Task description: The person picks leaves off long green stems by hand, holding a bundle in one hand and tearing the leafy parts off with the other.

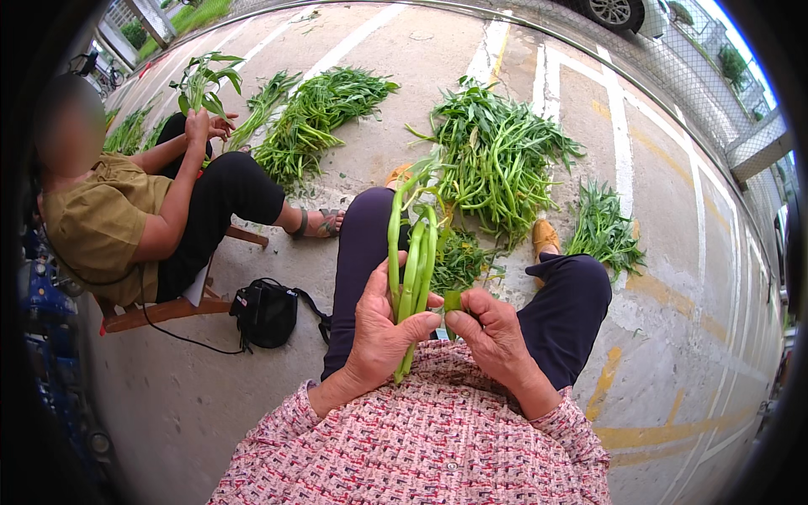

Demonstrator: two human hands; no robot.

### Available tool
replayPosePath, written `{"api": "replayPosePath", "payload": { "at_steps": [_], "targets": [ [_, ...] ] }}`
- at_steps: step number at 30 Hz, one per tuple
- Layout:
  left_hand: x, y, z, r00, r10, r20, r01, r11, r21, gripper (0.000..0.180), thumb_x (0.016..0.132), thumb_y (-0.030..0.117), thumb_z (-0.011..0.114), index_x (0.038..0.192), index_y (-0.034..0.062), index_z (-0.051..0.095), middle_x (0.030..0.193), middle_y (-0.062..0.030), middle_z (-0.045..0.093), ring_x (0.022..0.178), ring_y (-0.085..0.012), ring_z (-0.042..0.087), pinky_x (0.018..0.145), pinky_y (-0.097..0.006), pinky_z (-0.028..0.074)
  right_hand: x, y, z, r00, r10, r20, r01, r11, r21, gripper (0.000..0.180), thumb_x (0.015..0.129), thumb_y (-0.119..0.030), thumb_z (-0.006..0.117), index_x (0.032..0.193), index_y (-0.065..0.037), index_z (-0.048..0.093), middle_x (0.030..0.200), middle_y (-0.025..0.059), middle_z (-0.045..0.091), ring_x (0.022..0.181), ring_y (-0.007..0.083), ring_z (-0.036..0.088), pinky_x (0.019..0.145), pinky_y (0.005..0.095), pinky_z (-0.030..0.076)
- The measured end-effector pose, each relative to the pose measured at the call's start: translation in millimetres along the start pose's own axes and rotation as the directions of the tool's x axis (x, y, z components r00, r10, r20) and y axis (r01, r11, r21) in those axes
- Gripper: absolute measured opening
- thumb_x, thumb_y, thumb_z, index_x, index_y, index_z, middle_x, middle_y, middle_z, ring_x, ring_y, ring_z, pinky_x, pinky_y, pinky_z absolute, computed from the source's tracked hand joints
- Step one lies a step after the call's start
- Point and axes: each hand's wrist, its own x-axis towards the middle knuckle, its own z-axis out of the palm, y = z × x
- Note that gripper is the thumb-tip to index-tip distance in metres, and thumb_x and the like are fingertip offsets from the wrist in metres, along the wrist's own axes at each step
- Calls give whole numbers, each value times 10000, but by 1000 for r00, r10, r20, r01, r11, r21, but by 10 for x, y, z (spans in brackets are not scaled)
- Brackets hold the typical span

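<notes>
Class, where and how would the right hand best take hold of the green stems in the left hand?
Probably at the straight stretch of the green stems above the left hand, from the right: that side is open, and their tops bend over. The right hand pinches a green piece, which may need releasing first.

Lt-grn stems (415, 284), pink/red patt. top (404, 438)

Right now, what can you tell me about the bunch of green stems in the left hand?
The bunch of green stems looks fresh, smooth and pale green, several long stalks lying side by side. Some bend over near the top, where thin leafy bits show. It points away from the wearer, lower ends above the patterned pink shirt. The left hand grips it, thumb across the front.
</notes>
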Motion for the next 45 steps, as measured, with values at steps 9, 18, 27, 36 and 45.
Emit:
{"api": "replayPosePath", "payload": {
  "at_steps": [9, 18, 27, 36, 45],
  "targets": [
    [1, -30, 44, 998, 30, -46, -30, 999, -18, 720, 822, -35, 673, 1409, 45, 264, 912, -63, 586, 689, -71, 559, 588, -184, 479, -9, -127, 54, 997, -38, 72, 53, 975, -216, 112, 857, -85, 667, 815, 6, 615, 697, 55, 570, 614, 79, 502, 538, 247, 398],
    [8, 61, -5, 998, -64, 7, 64, 987, -147, 688, 820, -3, 691, 1382, 39, 295, 930, -63, 585, 661, -66, 554, 547, -182, 473, -45, -53, 39, 998, 37, 59, -45, 991, 127, 75, 877, -61, 638, 866, 12, 625, 767, -8, 592, 694, 61, 501, 615, 230, 412],
    [-8, 128, -44, 999, -45, 17, 47, 993, -105, 709, 813, -9, 690, 1391, 57, 284, 943, -110, 630, 619, -74, 561, 530, -180, 475, -40, -60, 65, 996, 79, 39, -86, 973, 216, 131, 896, -120, 657, 879, 1, 610, 749, -40, 542, 674, 37, 465, 593, 205, 385],
    [-40, 154, -49, 998, -34, 53, 41, 991, -126, 721, 815, -3, 673, 1416, 77, 282, 925, -140, 634, 586, -77, 550, 526, -178, 467, -17, -56, 94, 998, -34, 51, 33, 999, 28, 96, 870, -79, 672, 890, 8, 634, 733, 6, 553, 638, 63, 495, 558, 226, 397],
    [-55, 204, -140, 994, -4, 106, 30, 967, -251, 720, 814, -2, 653, 1424, 77, 279, 946, -168, 642, 543, -76, 538, 507, -179, 465, -20, 22, 25, 996, -23, -82, 24, 1000, 9, 77, 870, -61, 656, 899, 9, 648, 760, 15, 573, 697, 83, 507, 624, 237, 410]
  ]
}}
